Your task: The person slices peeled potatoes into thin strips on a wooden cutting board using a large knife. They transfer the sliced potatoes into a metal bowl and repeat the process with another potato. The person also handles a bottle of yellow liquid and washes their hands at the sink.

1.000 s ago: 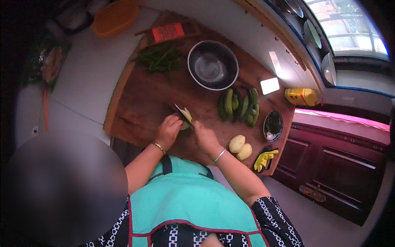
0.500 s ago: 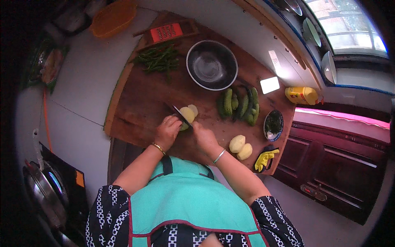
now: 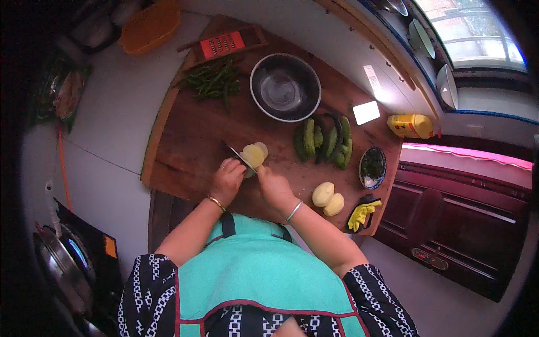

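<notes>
My right hand [image 3: 276, 188] is closed round the handle of a kitchen knife [image 3: 236, 153], whose blade slants up to the left over the wooden table. Fingers bent, my left hand [image 3: 227, 181] holds a peeled potato [image 3: 249, 173] against the near side of the blade; the hand and knife hide most of it. Just beyond the blade, several pale potato slices [image 3: 256, 153] overlap in a short row. Two whole peeled potatoes [image 3: 323, 194] lie to the right of my right hand.
Cucumbers [image 3: 323, 140] and a metal basin [image 3: 285, 88] stand beyond my hands. Green peppers [image 3: 212, 80] and a grater [image 3: 223, 44] are at the far left. On the right are a bowl of greens [image 3: 373, 167], a yellow-black cloth [image 3: 364, 215] and a yellow bottle [image 3: 411, 126].
The knife has moved slightly left and nearer my left hand, with my right hand following. Another potato slice now shows on the far side of the blade.
</notes>
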### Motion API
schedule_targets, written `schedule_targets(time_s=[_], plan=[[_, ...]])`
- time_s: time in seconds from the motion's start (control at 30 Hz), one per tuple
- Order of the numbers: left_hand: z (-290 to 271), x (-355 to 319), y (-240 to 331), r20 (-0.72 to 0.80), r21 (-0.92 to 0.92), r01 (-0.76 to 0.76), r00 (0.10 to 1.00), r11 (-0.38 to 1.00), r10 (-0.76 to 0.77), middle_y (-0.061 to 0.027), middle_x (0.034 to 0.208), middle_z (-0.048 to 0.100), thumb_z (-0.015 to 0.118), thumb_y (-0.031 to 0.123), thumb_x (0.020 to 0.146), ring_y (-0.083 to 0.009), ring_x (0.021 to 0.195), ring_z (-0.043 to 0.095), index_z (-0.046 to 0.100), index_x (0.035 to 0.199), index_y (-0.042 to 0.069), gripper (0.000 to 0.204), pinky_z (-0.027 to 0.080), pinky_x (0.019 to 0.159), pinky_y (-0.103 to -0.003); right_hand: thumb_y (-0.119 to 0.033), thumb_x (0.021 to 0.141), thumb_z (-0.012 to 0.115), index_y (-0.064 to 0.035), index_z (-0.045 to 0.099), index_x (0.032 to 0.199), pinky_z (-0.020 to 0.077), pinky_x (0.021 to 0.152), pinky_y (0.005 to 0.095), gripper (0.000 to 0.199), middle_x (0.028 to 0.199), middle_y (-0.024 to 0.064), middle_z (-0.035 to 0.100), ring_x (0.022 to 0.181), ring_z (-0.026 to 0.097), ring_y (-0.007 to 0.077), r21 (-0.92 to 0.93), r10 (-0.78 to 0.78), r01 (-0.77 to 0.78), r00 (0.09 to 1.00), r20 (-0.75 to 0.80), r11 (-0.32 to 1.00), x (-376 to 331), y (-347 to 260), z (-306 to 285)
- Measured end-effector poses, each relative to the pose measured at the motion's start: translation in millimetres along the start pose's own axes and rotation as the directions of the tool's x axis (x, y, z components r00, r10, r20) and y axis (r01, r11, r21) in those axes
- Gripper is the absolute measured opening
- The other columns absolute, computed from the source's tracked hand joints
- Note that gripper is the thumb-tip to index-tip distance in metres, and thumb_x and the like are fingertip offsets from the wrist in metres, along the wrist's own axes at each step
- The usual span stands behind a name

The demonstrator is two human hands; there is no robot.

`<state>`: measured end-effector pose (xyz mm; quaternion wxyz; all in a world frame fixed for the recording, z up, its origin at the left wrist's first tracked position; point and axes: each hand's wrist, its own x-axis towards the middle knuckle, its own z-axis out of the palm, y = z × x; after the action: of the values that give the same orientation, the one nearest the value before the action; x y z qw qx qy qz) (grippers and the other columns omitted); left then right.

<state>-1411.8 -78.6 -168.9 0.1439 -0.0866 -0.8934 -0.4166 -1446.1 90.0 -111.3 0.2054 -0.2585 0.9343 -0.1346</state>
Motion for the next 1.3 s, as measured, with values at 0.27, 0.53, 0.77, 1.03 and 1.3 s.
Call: schedule_targets(time_s=[0.27, 0.53, 0.77, 1.03, 1.3], plan=[[1, -7, -1, 0.003, -0.024, 0.082, 0.997, 0.996, -0.082, -0.0118, 0.103, 0.060, 0.065, 0.001, 0.069, -0.0313, 0.096, 0.056, 0.062, 0.091, 0.006, 0.022, 0.049, 0.080, -0.039, -0.004, 0.080, 0.049, -0.0044, 0.041, 0.096, 0.0494, 0.052, 0.0467, 0.018, 0.082, 0.0187, 0.057, 0.063, 0.061, 0.0365, -0.041, -0.042, 0.044, 0.998, 0.048, 0.998, -15, -26, -55], [-4, 0, 5, 0.000, 0.013, 0.021, 1.000, 1.000, -0.021, -0.0114, 0.099, 0.061, 0.065, 0.000, 0.070, -0.0315, 0.097, 0.057, 0.062, 0.092, 0.005, 0.022, 0.049, 0.082, -0.038, -0.004, 0.079, 0.051, -0.0039, 0.041, 0.097, 0.0498, 0.053, 0.0465, 0.021, 0.083, 0.0186, 0.057, 0.064, 0.062, 0.0363, 0.015, -0.010, 0.010, 1.000, -0.004, 1.000, -4, 2, 5], [-3, -2, 6, -0.059, -0.035, 0.058, 0.996, 0.998, -0.060, -0.0114, 0.101, 0.060, 0.060, -0.002, 0.072, -0.0296, 0.097, 0.057, 0.064, 0.094, 0.007, 0.025, 0.049, 0.082, -0.038, -0.004, 0.079, 0.050, -0.0040, 0.042, 0.097, 0.0496, 0.053, 0.0465, 0.019, 0.081, 0.0190, 0.058, 0.064, 0.062, 0.0363, 0.020, 0.014, -0.015, 1.000, 0.028, 1.000, -11, -16, -33], [-3, -2, 4, -0.035, -0.001, -0.004, 0.999, 1.000, 0.004, -0.0105, 0.099, 0.060, 0.061, -0.001, 0.070, -0.0296, 0.094, 0.057, 0.063, 0.090, 0.008, 0.022, 0.051, 0.078, -0.038, -0.003, 0.079, 0.049, -0.0043, 0.042, 0.097, 0.0500, 0.053, 0.0456, 0.019, 0.081, 0.0189, 0.058, 0.063, 0.062, 0.0368, -0.014, 0.006, -0.005, 0.999, 0.037, 1.000, -8, -6, -8], [-1, -5, -2, -0.061, -0.005, 0.032, 0.998, 0.999, -0.032, -0.0096, 0.096, 0.061, 0.061, 0.000, 0.070, -0.0297, 0.092, 0.057, 0.061, 0.087, 0.007, 0.019, 0.051, 0.075, -0.038, -0.005, 0.079, 0.050, -0.0046, 0.042, 0.096, 0.0501, 0.051, 0.0450, 0.019, 0.079, 0.0166, 0.058, 0.061, 0.062, 0.0356, -0.010, -0.027, 0.026, 0.999, -0.039, 1.000, -11, -17, -28]])
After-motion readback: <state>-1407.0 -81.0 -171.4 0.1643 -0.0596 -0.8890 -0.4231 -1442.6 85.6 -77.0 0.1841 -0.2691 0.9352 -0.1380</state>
